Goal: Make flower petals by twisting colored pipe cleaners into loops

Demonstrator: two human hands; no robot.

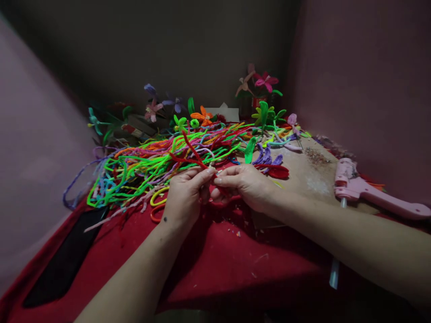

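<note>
Pinching red chenille stems [192,147] with left hand [184,192] and right hand [249,185], fingertips closed, before chenille heap [144,163]. With chenille flowers [266,82] above red container [257,102] behind heap, glue gun [350,180] rightward.

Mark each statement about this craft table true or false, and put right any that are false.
1. The glue gun is pink. True.
2. The left hand and right hand are far apart. False: their fingertips come close together, pinching red fuzzy stems.
3. An orange flower lies beyond the hands. True.
4. The glue gun is to the left of both hands. False: it is to the right of them.
5. A flat black object lies on the left part of the red cloth. True.
6. The cloth is blue. False: it is red.
</note>
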